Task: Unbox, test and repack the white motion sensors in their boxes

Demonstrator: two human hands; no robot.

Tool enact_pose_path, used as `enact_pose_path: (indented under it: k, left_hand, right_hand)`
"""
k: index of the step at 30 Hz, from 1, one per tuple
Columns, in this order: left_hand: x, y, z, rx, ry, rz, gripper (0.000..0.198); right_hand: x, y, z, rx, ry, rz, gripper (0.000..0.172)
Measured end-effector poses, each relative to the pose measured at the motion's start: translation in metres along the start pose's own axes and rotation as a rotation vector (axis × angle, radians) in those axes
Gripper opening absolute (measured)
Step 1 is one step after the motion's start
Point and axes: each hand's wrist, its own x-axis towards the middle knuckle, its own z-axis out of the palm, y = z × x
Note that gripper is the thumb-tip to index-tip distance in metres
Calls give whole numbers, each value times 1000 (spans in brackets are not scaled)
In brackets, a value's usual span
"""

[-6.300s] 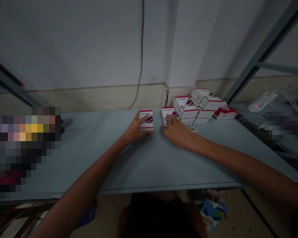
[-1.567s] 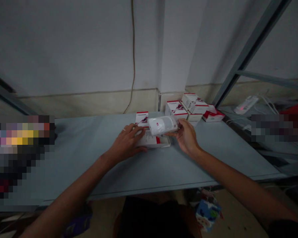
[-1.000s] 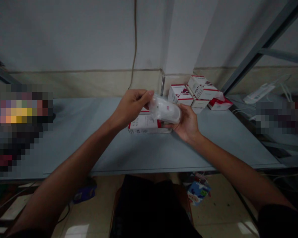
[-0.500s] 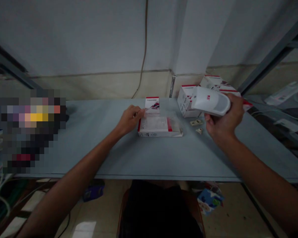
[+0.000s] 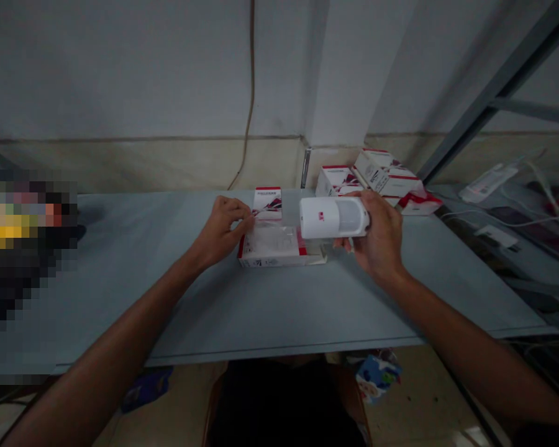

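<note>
My right hand (image 5: 379,239) grips a white motion detector (image 5: 320,217) by its right end. The detector lies level in the air above the table, its red logo and grey lens window facing me. With thumb and fingers pinched together, my left hand (image 5: 226,228) holds the edge of a clear plastic bag (image 5: 274,233). That bag spreads over a flat white-and-red box (image 5: 279,257) on the table. Behind the bag is a small white-and-red carton or booklet (image 5: 267,203). The beige pieces near my right hand are mostly hidden by it.
White-and-red cartons (image 5: 389,177) stand at the back right against the wall. Cables and a white power strip (image 5: 489,181) lie on a shelf beyond the right side of the grey table (image 5: 270,316). A brown cable (image 5: 250,93) hangs down the wall. Blurred items sit at the left.
My right hand has brought the detector left and down, from beside the cartons to above the box's right end, and turned it level. My left hand keeps its pinch on the bag.
</note>
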Motion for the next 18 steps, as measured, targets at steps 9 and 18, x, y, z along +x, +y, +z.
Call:
enact_pose_path:
  k: [9,18]
  left_hand:
    - [-14,16,0,151,291,0,47]
    - [9,56,12,-11,67,376,87]
  right_hand:
    - [2,1,1,21,-75,50,35]
    - [-5,-1,3,30,-190,20,31]
